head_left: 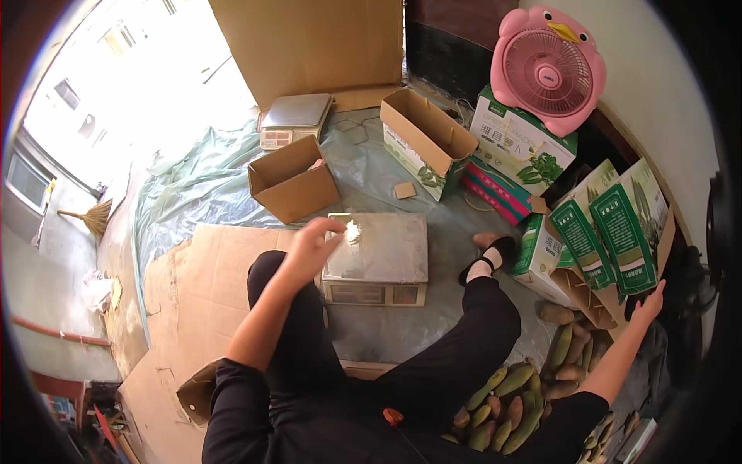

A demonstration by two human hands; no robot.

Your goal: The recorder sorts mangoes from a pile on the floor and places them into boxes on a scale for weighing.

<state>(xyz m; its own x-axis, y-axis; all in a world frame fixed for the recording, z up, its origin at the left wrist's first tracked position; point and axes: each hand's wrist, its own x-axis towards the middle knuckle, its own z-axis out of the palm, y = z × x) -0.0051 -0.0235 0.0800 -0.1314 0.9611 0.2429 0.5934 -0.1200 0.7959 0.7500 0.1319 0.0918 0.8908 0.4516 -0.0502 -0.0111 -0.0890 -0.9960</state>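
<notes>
My left hand (pixel 315 246) hovers over the left side of a digital scale (pixel 386 259) with a worn metal top. Its fingers are loosely bent, thumb and forefinger slightly apart, and I see nothing held. A bright glare spot lies on the plate beside the fingertips. Stretched far to the right, my right hand (pixel 649 306) grips the lower edge of a green-and-white carton (pixel 630 232), which leans among similar cartons; part of the grip is hidden. Several greenish and brownish long roots (pixel 510 410) lie heaped on the floor by my right leg.
An uncovered brown carton (pixel 294 185) and a second scale (pixel 296 112) stand ahead, beside a tall printed carton (pixel 425 143). A pink fan (pixel 549 73) rests on a closed box (pixel 522 139). Flattened cardboard (pixel 205 271) and plastic sheeting (pixel 201 182) cover the floor.
</notes>
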